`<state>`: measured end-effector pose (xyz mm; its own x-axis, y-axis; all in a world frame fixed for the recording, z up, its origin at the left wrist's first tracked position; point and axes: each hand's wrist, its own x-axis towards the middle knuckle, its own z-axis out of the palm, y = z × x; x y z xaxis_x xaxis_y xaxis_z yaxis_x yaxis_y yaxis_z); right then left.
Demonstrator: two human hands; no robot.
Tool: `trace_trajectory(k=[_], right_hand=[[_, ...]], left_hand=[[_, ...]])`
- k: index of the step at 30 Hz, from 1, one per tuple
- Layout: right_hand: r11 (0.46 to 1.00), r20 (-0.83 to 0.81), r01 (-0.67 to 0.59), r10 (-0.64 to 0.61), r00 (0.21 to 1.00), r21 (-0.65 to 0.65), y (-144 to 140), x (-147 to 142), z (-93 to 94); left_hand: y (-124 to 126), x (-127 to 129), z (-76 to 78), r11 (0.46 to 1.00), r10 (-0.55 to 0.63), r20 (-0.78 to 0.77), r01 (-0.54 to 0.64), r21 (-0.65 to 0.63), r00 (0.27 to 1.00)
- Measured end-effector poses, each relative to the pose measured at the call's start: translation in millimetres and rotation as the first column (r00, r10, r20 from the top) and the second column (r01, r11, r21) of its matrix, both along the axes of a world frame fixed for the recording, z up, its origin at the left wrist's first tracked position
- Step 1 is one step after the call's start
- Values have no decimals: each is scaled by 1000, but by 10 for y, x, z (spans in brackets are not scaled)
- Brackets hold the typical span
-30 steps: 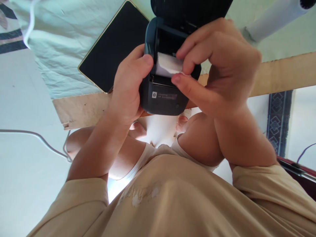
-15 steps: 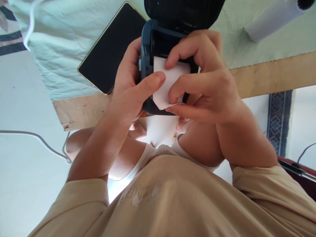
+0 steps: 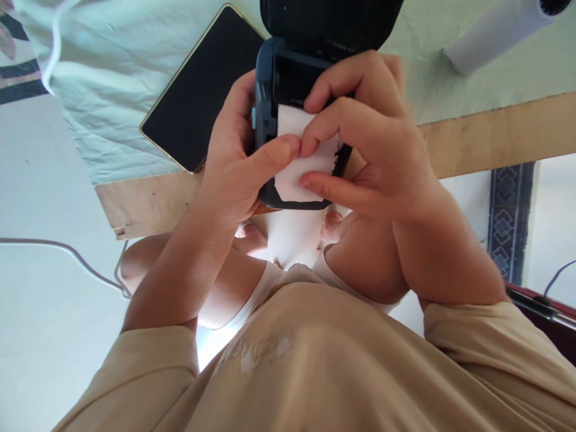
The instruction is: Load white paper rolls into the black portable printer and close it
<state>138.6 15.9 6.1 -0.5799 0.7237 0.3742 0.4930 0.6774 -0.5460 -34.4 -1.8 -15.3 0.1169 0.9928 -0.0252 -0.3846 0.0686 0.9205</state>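
Note:
A dark blue thermal printer (image 3: 265,81) sits near the table edge, its black lid (image 3: 333,21) swung up at the far side. White paper (image 3: 290,183) with a jagged right edge lies over its open compartment. My left hand (image 3: 238,156) is wrapped round the printer's left side, the thumb resting on the paper. From the right, my right hand (image 3: 371,132) holds the paper with curled fingers and thumb. Those fingers cover part of the paper and the printer's right side.
Left of the printer, a black tablet (image 3: 202,90) lies on the pale green cloth (image 3: 112,114). A white cylinder (image 3: 499,36) is at the upper right. A wooden table edge (image 3: 490,135) runs below the cloth. A white cable (image 3: 56,48) crosses the upper left corner.
My right fingers have shifted on the paper, the index finger moving up and off it. More of the paper's lower part and jagged right edge shows now. My left hand keeps its grip.

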Motion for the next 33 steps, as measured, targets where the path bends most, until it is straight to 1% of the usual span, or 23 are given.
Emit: trace_trajectory(k=[2,3,4,7,8,10,12,13,14,16,17,18,19,20,21,22,23,26,30,32,33], right_hand=[[1000,27,-15,16,1000,-15,-12,-1,17],[1000,43,-17,18,999,-24,-17,-1,25],[999,52,-16,17,998,-31,-22,1,32],[999,70,-2,5,998,-44,-33,8,44],[999,75,-1,4,997,-41,-32,12,43],[999,49,-37,38,998,-10,-11,24,32],[996,-57,-74,76,995,42,40,45,5],[996,-144,-50,61,988,76,77,59,-16],[995,-237,16,7,971,95,119,75,-41],[973,-391,207,-154,907,99,206,109,-100],[958,-427,271,-206,881,97,243,125,-127],[954,-431,279,-206,878,111,270,137,-148],[961,-415,238,-161,896,141,285,145,-160],[970,-371,168,-92,924,176,285,148,-162],[972,-314,107,-37,949,209,271,145,-154],[973,-234,62,-9,972,221,246,138,-137],[975,-155,41,-7,988,218,215,127,-114],[984,-4,63,-63,998,164,130,93,-44],[988,29,39,-44,999,147,119,80,-19],[988,23,5,-9,1000,157,149,100,-46],[985,-11,-13,15,1000,169,165,116,-67]], left_hand=[[-23,5,48,999,8,-30,-9,-48,1000],[-24,4,43,998,2,-44,-4,-57,999],[-18,-1,17,999,16,-41,-18,-48,999],[31,-26,-128,998,23,15,-24,50,1000],[46,-29,-171,997,-6,20,4,80,1000],[55,-19,-210,996,-12,24,10,92,1000],[34,14,-179,998,2,30,-4,62,1000],[17,34,-147,999,17,25,-17,34,1000],[-1,52,-113,999,32,15,-32,11,999],[-31,76,-60,999,51,-6,-51,-4,999],[-39,79,-46,998,59,-11,-59,0,998],[-43,78,-42,998,57,-12,-57,7,998],[-44,75,-45,999,49,-7,-49,14,999],[-42,72,-53,999,38,-1,-38,13,999],[-39,69,-64,999,37,2,-37,5,999],[-34,68,-76,999,47,7,-47,-3,999],[-29,67,-88,998,64,13,-64,-6,998],[-9,51,-126,997,78,32,-79,25,996],[41,-15,-192,996,-27,-3,27,88,1000],[65,-40,-224,992,-51,8,49,115,999],[74,-45,-236,992,-40,20,38,117,999]])
